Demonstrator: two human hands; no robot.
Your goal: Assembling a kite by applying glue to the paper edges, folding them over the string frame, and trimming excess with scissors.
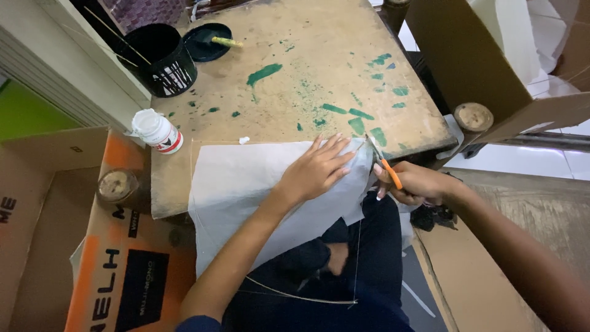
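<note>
A large sheet of white paper (239, 184) lies over the near edge of a worn wooden table (307, 67) stained with green paint, and hangs down over my lap. My left hand (316, 169) presses flat on the sheet, fingers spread. My right hand (415, 183) grips orange-handled scissors (382, 158), whose blades point up at the paper's right edge. A thin bent stick frame (307, 298) lies under the sheet, over my dark trousers.
A white glue bottle (158, 131) stands at the table's left edge. A black slotted pot with thin sticks (161, 58) and a black lid with a brush (208, 42) sit at the back left. Cardboard boxes stand left (92, 246) and right (485, 67).
</note>
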